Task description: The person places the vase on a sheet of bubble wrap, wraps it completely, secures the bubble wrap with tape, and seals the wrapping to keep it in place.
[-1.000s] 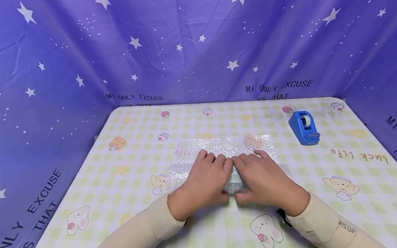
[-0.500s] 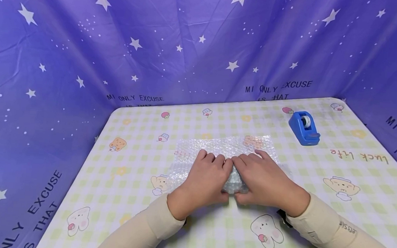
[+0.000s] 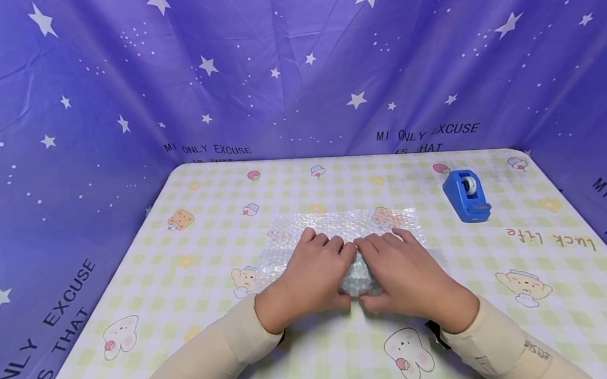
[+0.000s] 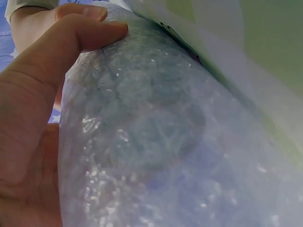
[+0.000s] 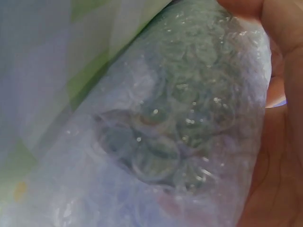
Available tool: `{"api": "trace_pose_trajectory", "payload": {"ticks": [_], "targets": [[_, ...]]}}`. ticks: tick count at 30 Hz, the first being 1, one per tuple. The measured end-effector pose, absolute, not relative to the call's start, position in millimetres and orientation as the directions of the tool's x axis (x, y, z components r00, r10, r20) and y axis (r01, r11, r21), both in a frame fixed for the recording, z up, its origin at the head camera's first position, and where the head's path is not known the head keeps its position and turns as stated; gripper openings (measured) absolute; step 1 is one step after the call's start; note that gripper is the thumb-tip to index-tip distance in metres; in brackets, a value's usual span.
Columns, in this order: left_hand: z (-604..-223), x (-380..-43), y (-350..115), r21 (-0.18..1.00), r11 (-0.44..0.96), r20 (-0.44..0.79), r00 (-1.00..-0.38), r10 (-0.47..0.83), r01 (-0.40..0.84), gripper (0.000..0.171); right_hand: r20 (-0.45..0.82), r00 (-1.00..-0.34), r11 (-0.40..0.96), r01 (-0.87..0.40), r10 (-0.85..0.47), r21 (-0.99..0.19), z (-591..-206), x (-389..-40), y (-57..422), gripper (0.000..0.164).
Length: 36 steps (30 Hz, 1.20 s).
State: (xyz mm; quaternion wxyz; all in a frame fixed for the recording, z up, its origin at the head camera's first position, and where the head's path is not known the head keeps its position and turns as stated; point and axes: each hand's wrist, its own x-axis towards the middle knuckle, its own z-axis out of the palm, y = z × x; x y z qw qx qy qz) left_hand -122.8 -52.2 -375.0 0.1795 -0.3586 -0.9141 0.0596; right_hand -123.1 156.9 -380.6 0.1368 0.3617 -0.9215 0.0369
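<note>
A clear bubble wrap sheet [image 3: 333, 221] lies on the table, its near part rolled around something greenish-grey. The rolled bundle [image 3: 359, 277] shows between the two hands. My left hand [image 3: 316, 274] grips the bundle's left part, thumb on the near side and fingers curled over the far side. On its right part my right hand [image 3: 405, 274] does the same, its index finger close to the left one. In the left wrist view, a rounded outline [image 4: 156, 137] shows blurred through the wrap. A dark-rimmed end [image 5: 147, 151] appears through it in the right wrist view. What is inside cannot be made out.
A blue tape dispenser [image 3: 465, 196] with a white roll stands at the back right. The table [image 3: 170, 315] wears a green-checked cover with cartoon prints. Purple starry curtains [image 3: 290, 67] hang behind it and at both sides.
</note>
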Motion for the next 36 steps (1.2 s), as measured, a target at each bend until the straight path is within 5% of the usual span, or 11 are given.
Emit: {"api": "trace_pose_trajectory", "payload": {"ticks": [36], "targets": [[-375, -125, -56, -0.173, 0.74, 0.264, -0.693, 0.671, 0.65, 0.059, 0.302, -0.687, 0.743, -0.657, -0.661, 0.131, -372, -113, 152, 0.085]]}}
